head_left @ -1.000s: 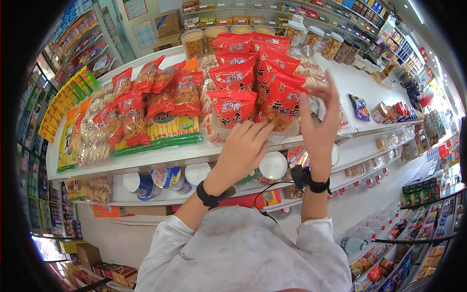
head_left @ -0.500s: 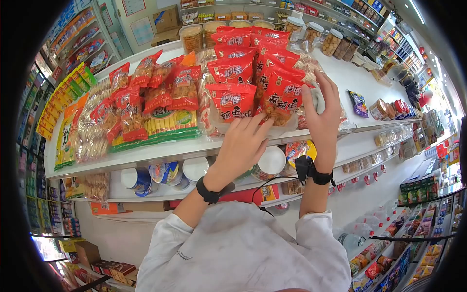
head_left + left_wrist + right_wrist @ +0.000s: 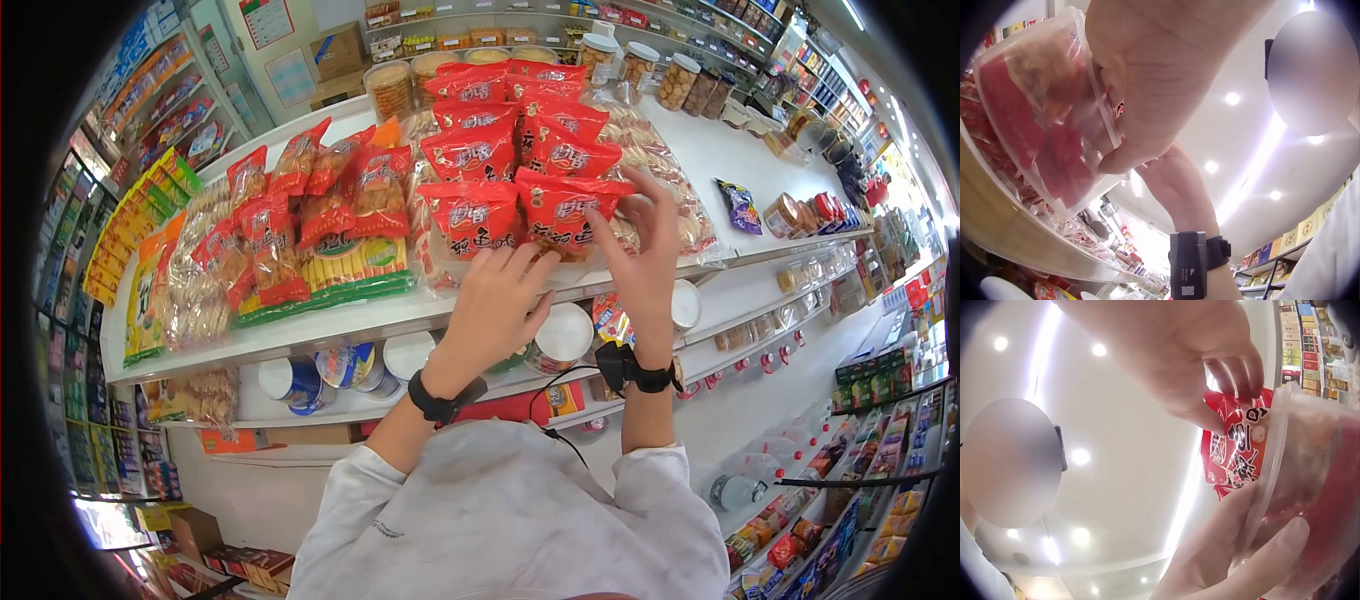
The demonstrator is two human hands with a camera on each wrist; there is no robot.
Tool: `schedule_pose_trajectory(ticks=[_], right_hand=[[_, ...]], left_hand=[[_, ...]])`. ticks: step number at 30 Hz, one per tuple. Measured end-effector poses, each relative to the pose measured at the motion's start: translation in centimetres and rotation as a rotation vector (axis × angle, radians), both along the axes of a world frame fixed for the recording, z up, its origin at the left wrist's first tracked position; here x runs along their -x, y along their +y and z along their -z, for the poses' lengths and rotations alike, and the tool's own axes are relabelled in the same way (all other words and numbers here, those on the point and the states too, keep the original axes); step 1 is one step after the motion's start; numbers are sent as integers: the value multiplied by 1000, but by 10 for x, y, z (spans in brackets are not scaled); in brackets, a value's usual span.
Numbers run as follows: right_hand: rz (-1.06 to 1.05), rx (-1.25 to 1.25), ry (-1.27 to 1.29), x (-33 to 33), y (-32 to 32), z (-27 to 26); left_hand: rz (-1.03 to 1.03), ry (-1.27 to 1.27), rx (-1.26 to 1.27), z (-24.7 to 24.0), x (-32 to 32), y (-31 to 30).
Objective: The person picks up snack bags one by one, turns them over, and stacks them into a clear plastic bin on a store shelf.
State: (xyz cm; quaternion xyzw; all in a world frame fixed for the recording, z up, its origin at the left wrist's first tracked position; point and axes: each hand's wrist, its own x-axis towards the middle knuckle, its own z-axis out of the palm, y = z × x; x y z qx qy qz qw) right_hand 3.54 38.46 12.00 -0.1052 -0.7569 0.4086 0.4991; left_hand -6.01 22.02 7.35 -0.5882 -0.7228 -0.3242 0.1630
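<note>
My left hand (image 3: 497, 300) grips the front rim of a clear plastic tub (image 3: 1275, 434), its thumb on the outer wall and its fingers over the edge. Red snack bags with black lettering stand packed in two rows in and behind the tub. My right hand (image 3: 652, 250) pinches the right side of the front right snack bag (image 3: 565, 205), thumb in front and fingers behind; the right wrist view also shows this bag (image 3: 1235, 453). Beside it stands the front left bag (image 3: 468, 212), just beyond my left fingertips.
More red bags (image 3: 268, 235) lie on a yellow-green pack (image 3: 365, 262) to the left. Clear packs of snacks (image 3: 665, 200) flank the tub at right. Jars (image 3: 678, 80) stand at the back. A purple bag (image 3: 738, 207) lies farther right. Lidded tubs (image 3: 562, 332) line the lower shelf.
The front right bag has gone from tilted and higher to lower, level beside the front left one. My right hand, earlier raised with spread fingers, has closed on its edge. The left hand stays at the tub.
</note>
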Motion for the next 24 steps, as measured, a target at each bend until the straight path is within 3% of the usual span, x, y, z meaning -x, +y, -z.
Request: schedule_pose_trajectory(ticks=[3,6,9,12,15,18,19,21,24], right_hand=[[57,-184,-45,3,3,-3],[110,-117,4,11,18,7],[170,-42,-134,22,41,22],[24,127,-99,24,42,26],[393,-237,26,14,21,12],[276,-296,51,-5,2,-2],[114,-218,8,-9,-7,-5],[-7,-361,-185,-2,-10,5],[-61,-436,-329,3,-16,14]], left_hand=[[-16,-6,-36,0,-1,0],[-14,-10,-41,-1,0,-2],[-29,-8,-24,-2,-1,-1],[-36,-19,13,-1,-1,-1],[-40,22,21,2,-1,1],[-56,65,6,5,0,4],[-53,73,9,7,-1,3],[-52,68,-5,6,-1,4],[-16,29,-4,9,0,1]])
